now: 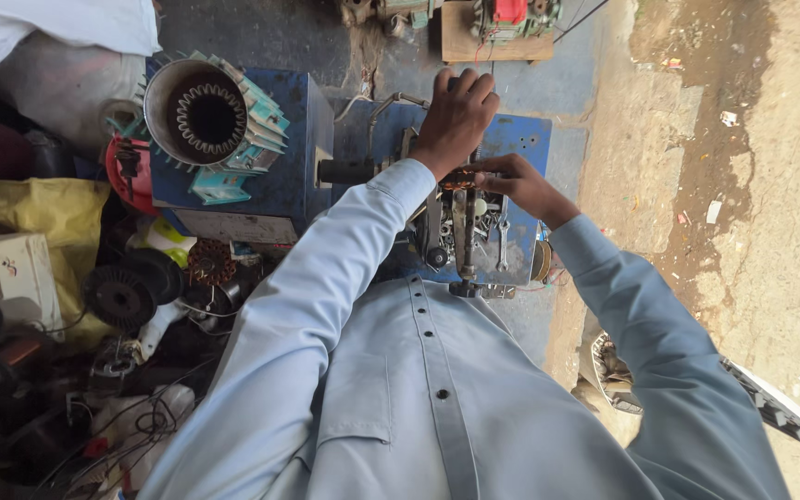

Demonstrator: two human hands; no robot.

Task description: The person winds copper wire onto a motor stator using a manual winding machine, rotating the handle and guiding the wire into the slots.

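Note:
My left hand [456, 116] is closed over the top of a part on a blue metal winding stand [520, 139], next to a black handle [344, 170]. Just to its right, my right hand [516, 183] pinches a small copper coil [460, 181] between fingertips. Below the hands a steel shaft [468, 243] runs down the stand, with wrenches and small metal parts [495, 236] lying in its tray. Both arms wear light blue shirt sleeves.
A large motor stator housing [207, 116] with teal fins lies on a blue box [280, 176] at the left. Below it sit black pulleys [120, 296], a copper-wound rotor [210, 262], wires and a yellow bag [48, 213]. Bare dirt ground [752, 167] lies to the right.

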